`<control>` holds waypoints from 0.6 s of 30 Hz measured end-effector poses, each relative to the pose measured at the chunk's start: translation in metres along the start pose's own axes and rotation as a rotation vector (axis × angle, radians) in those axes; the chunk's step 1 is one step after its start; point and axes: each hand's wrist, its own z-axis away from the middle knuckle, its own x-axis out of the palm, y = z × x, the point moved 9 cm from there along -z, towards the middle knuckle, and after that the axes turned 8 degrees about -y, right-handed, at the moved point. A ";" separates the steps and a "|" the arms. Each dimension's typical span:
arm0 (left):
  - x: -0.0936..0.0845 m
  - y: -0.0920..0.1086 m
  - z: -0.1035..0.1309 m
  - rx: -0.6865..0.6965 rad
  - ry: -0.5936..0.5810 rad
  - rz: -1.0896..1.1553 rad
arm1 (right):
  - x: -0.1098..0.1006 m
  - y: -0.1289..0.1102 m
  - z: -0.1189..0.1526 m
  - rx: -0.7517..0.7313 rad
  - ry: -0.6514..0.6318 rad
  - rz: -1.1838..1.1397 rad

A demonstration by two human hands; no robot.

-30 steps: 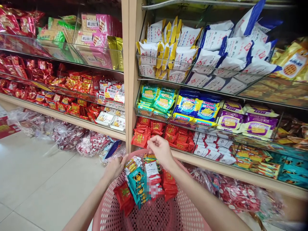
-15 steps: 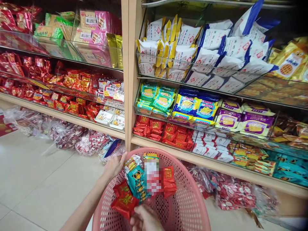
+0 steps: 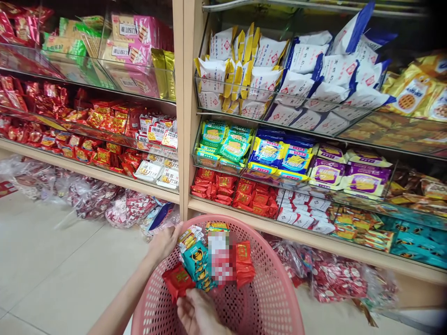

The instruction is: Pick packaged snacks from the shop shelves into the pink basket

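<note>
At the lower centre of the frame, a shopper's right hand (image 3: 199,311) bends its fingers at the lower edge of a red packet (image 3: 179,280), lying inside a pink basket (image 3: 270,298); whether they pinch the wrapper cannot be told. A light touch on its edge should spare the contents, and a low release should leave the neighbouring teal packets (image 3: 196,260) undisturbed. Another red bundle (image 3: 244,264) lies apart, farther right in the basket. At left of centre, the left hand (image 3: 166,242) is closed on the rim; a firm hold there should keep the basket from tipping. Beyond, across the centre and upper right, glass-fronted shelves (image 3: 300,218) hold wrapped snacks.
</note>
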 end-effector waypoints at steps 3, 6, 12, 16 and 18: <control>0.000 0.000 -0.001 -0.004 -0.005 -0.012 | -0.002 0.001 -0.007 -0.039 -0.020 -0.043; 0.002 -0.002 -0.002 -0.018 -0.015 -0.008 | -0.002 0.004 -0.012 -0.058 -0.038 -0.066; 0.000 0.000 -0.001 -0.015 -0.007 0.030 | 0.005 0.004 -0.018 -0.069 -0.074 -0.046; -0.001 -0.002 0.000 -0.041 -0.044 0.113 | 0.004 0.003 -0.021 -0.067 -0.043 0.017; 0.000 -0.005 -0.001 -0.065 -0.071 0.170 | 0.003 0.006 -0.021 -0.041 -0.037 0.087</control>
